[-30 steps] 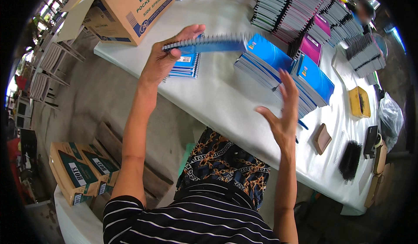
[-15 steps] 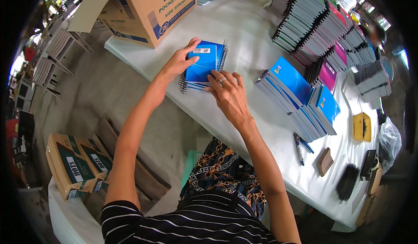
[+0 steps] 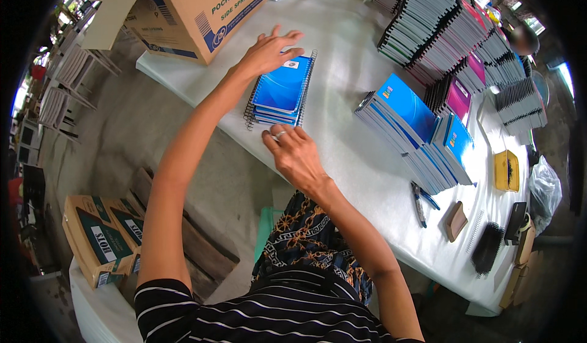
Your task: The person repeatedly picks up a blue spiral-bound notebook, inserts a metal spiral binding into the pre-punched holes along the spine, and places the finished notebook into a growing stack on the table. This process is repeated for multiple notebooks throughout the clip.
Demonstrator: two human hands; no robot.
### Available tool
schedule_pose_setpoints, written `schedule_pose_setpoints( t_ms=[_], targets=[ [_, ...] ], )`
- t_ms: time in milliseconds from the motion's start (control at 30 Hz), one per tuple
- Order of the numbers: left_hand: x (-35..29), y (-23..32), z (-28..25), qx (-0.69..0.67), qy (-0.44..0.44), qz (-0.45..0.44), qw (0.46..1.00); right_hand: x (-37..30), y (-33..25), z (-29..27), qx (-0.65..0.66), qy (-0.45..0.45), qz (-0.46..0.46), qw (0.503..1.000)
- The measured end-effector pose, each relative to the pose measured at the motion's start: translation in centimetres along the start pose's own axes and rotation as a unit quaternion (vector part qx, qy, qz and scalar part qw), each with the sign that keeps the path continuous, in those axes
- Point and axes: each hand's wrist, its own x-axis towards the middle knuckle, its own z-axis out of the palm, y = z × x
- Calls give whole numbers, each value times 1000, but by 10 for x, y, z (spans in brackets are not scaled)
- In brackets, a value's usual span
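Note:
A small stack of blue spiral-bound notebooks [image 3: 281, 92] lies on the white-covered table, with wire coils showing along both its left and right sides. Above its far end my left hand [image 3: 269, 54] is open, fingers spread and holding nothing. My right hand [image 3: 298, 159], a ring on one finger, is at the stack's near edge with its fingers curled in. Nothing shows in that hand; whether its fingertips touch the notebooks is hard to see.
A large cardboard box [image 3: 195, 16] stands beyond my left hand. To the right are more blue notebooks [image 3: 406, 110] and tall stacks of spiral notebooks [image 3: 422, 25]. Pens [image 3: 420, 205], a brown block [image 3: 456, 222], black wire coils [image 3: 487, 249] and a yellow tray [image 3: 506, 170] lie farther right.
My left hand has come off the top notebook and spread its fingers above the far end. My right hand has drawn back from the cover to the near edge, curling its fingers.

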Motion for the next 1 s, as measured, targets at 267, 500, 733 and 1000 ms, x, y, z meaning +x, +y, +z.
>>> schedule_pose_setpoints(
  t_ms=[267,500,733,1000],
  targets=[
    [21,-16,6,-43,-195,-42,979,14,10,4,43,8,79,996],
    [-36,42,-10,-242,86,30,966,-34,93,-111,-236,175,239,925],
    [-81,125,23,-806,-199,-164,533,-68,90,-113,-246,114,185,945],
    [-98,196,49,-774,-266,-45,573,-132,4,-166,-78,130,275,949]
  ],
)
